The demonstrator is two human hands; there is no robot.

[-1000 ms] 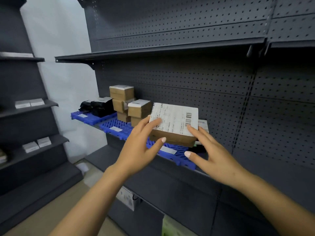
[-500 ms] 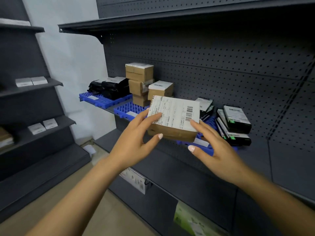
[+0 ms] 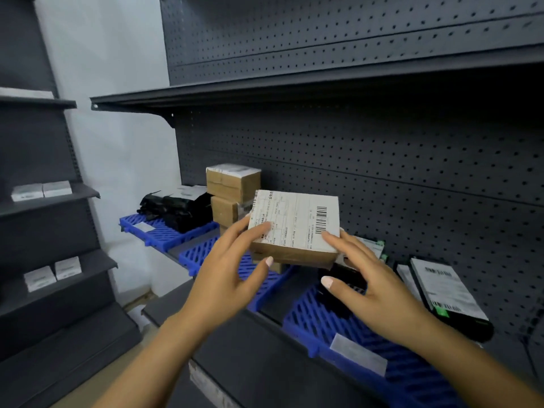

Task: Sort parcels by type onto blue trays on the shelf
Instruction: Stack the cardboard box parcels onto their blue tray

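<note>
- Flat brown cardboard box (image 3: 294, 231), white barcoded shipping label on top, gripped between left hand (image 3: 226, 278) and right hand (image 3: 374, 293).
- Ribbed blue plastic tray (image 3: 347, 331) at 5 o'clock.

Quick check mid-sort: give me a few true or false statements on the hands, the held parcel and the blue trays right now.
1. Both hands, left hand and right hand, hold the labelled cardboard box. True.
2. The box already rests on a tray. False: it is held above the shelf.
3. Black bag parcels sit on the leftmost blue tray. True.
4. The stacked cardboard boxes stand at the far right. False: they stand behind the held box, left of centre.
</note>
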